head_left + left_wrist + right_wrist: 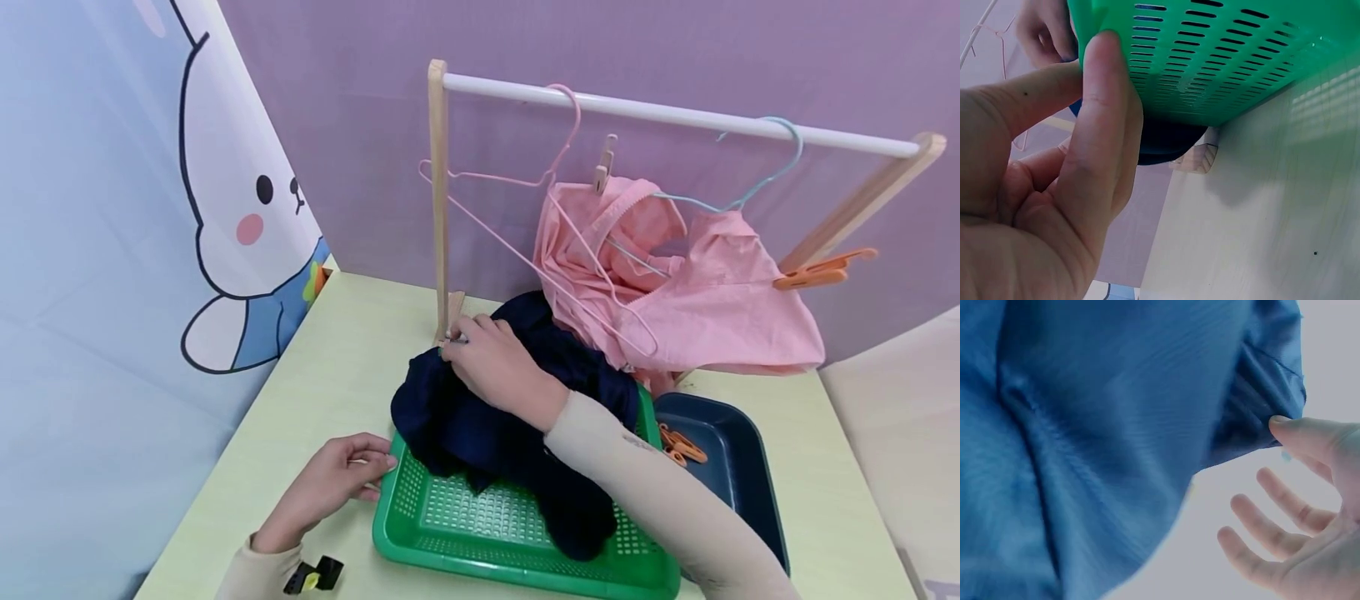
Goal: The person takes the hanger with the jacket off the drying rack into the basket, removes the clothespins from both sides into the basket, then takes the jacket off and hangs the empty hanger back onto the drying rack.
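A dark navy garment (480,417) lies bunched in the green plastic basket (517,568), spilling over its far rim. My right hand (498,367) pinches one edge of it between thumb and index finger; in the right wrist view the other fingers (1272,534) are spread apart, and the cloth (1104,437) hangs beside them. At the basket's left rim my left hand (337,479) holds the edge. The left wrist view shows the fingers (1100,94) against the slotted green wall (1210,62). The garment's kind cannot be made out.
A wooden rack with a white bar (667,112) stands behind. On it hang a bare pink hanger (495,242) and a turquoise hanger (757,187) with a pink garment (727,308), clipped by a wooden clothespin (603,167) and an orange one (825,271). A dark tray (738,458) holds orange clothespins (682,446).
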The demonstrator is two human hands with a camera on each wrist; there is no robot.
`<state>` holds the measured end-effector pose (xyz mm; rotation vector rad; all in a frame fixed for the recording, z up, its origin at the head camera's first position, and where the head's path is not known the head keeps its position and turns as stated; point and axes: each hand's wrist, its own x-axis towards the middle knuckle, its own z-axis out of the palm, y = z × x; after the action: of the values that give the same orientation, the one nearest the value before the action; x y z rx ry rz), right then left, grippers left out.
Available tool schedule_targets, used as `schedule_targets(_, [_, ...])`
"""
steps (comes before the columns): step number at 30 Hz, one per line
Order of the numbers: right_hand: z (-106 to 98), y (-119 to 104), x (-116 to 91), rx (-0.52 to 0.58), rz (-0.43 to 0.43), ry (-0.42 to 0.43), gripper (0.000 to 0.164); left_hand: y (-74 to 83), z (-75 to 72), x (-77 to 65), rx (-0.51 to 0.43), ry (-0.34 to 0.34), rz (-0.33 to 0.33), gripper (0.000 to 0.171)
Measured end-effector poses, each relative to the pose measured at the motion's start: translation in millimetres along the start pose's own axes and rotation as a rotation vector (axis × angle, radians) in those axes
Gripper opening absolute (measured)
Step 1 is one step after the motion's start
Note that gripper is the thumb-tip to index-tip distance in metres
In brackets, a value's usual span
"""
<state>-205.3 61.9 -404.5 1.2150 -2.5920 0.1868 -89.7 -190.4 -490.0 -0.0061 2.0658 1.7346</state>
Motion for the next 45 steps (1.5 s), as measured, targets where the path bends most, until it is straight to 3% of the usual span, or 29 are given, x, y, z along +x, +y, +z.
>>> schedule_targets(6, [-29, -11, -43, 0.236, -0.142, 0.145, 0.011, -0.2, -1.2, -1.4, -0.005, -0.012, 0.009, 0.04])
schedule_targets(11, [-53, -20, -79, 0.339, -0.149, 0.175, 0.017, -0.5, -2.4, -2.5, -0.007, -0.022, 0.026, 0.033])
schedule_targets(15, [-73, -24, -108, 0.338, -0.135, 0.185, 0.011, 0.8, -2.5, -0.9, -0.01, -0.035, 0.015, 0.032])
schedule_targets(22, [-97, -27, -159, 0.323, -0.073, 0.179, 0.032, 2.1, -0.7, 1.0, -0.015, -0.058, 0.012, 0.034])
schedule_targets(26, [-102, -29, -182, 0.291, -0.126, 0.175, 0.032, 2.2, -0.1, 1.2, -0.015, -0.052, 0.003, 0.035])
schedule_targets(30, [-99, -29, -198, 0.26, -0.163, 0.071, 0.033, 3.1, -0.8, -0.2, 0.0, -0.034, -0.003, 0.036])
schedule_targets(34, [-85, -27, -202, 0.235, -0.141, -0.108, 0.007, 4.1, -1.9, -2.0, 0.009, -0.027, 0.001, 0.039])
schedule_targets(37, [-67, -25, -198, 0.218, -0.138, -0.2, 0.024, 3.6, -1.4, -1.6, 0.01, -0.025, 0.006, 0.039])
schedule_targets(45, [-32, -13, -170, 0.304, -0.145, -0.405, 0.023, 2.3, 0.1, -0.4, 0.016, -0.024, 0.005, 0.041])
